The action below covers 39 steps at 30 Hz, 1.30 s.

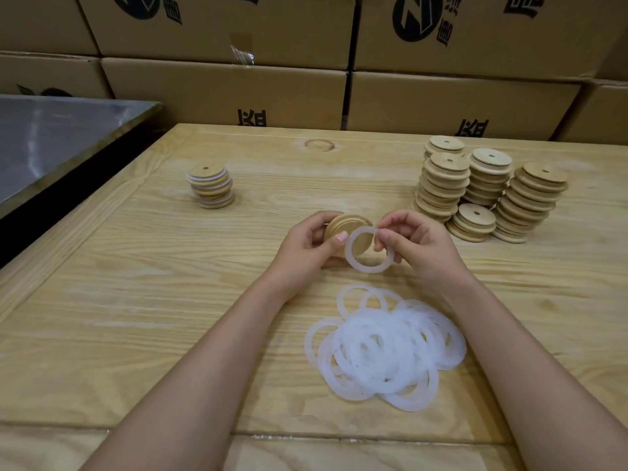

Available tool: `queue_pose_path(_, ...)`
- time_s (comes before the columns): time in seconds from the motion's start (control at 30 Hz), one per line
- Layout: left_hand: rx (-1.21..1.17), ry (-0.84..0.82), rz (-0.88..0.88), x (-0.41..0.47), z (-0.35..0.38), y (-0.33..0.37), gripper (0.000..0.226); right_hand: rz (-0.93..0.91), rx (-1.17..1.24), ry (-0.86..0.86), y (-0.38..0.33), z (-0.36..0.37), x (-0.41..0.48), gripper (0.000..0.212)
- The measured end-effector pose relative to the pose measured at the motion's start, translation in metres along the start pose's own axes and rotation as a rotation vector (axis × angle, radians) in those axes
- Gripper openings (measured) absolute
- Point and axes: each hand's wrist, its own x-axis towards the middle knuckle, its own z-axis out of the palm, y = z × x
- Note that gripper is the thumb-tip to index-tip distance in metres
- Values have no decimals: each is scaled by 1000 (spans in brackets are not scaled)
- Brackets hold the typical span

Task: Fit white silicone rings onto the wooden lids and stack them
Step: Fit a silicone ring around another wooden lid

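My left hand (306, 246) grips a round wooden lid (343, 226) tilted on edge above the middle of the table. My right hand (418, 243) pinches a white silicone ring (353, 260) by its upper right part; the ring's left side overlaps the lid's face. A heap of several loose white rings (384, 348) lies on the table just in front of my hands. At the far left stands a short stack of lids with white rings on them (210, 186). At the far right stand several stacks of bare wooden lids (489, 188).
The work surface is a pale wooden table (136, 300). A grey metal surface (51, 137) lies beyond its left edge. Cardboard boxes (441, 100) form a wall behind the table.
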Motion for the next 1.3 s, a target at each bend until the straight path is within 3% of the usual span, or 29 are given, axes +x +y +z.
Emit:
queue_pose_path(0.27,-126,-62,-16,-2,-1,3,20,-47,55,240,-1,15,3,14)
queue_pose_path(0.47,-116,-97,-18,-2,0,2,21,-16,67,214,-5,26,3,17)
queue_pose_path(0.83,-97,-75,-44,-2,3,3,24,24,15,332,1,34,4,15)
queue_pose_path(0.97,32,-49,27,-2,6,0,13,-22,1,341,1,36,3,19)
queue_pose_path(1.3,-63,-31,-4,-1,1,-1,17,0,-32,281,1,25,2,14)
